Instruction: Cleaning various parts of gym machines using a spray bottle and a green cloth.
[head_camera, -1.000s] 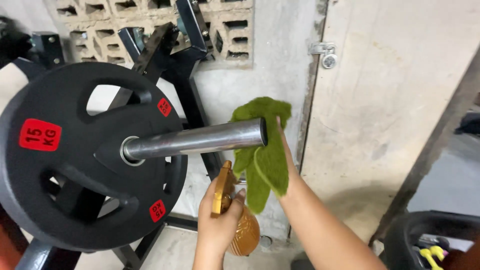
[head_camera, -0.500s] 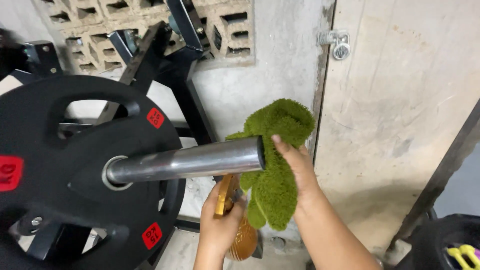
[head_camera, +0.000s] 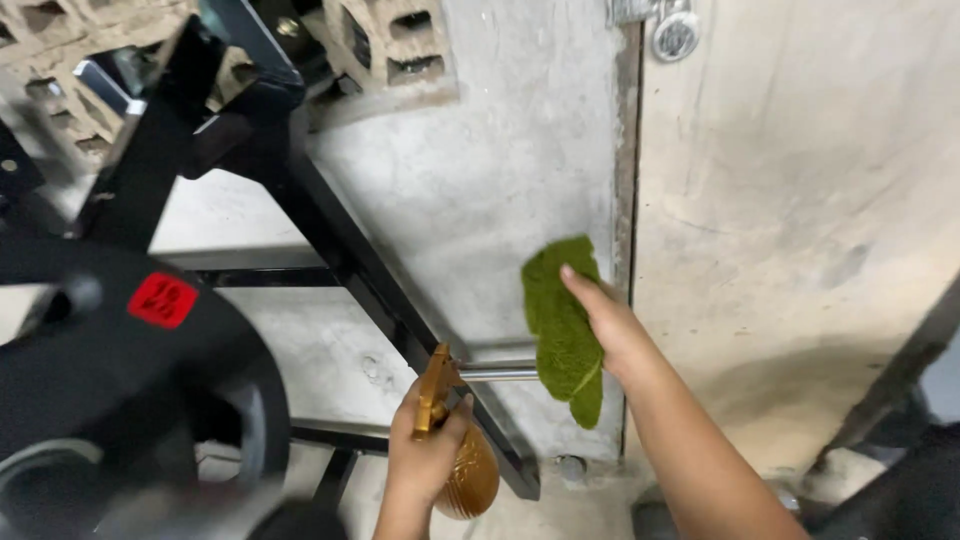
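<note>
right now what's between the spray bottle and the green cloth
In the head view, a short stretch of bare steel bar runs from beside the gold spray bottle in the left hand to the green cloth that the right hand presses over its end.

I have one head-worn view, close, angled down and forward at the concrete wall (head_camera: 480, 170) and rack frame (head_camera: 330, 250).

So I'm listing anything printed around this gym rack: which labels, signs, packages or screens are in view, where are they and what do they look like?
Label: one red rounded-rectangle sticker with dark print, on the black weight plate at the left.
Signs, screens, packages: none in view; the gold spray bottle in the left hand shows no label.
</note>
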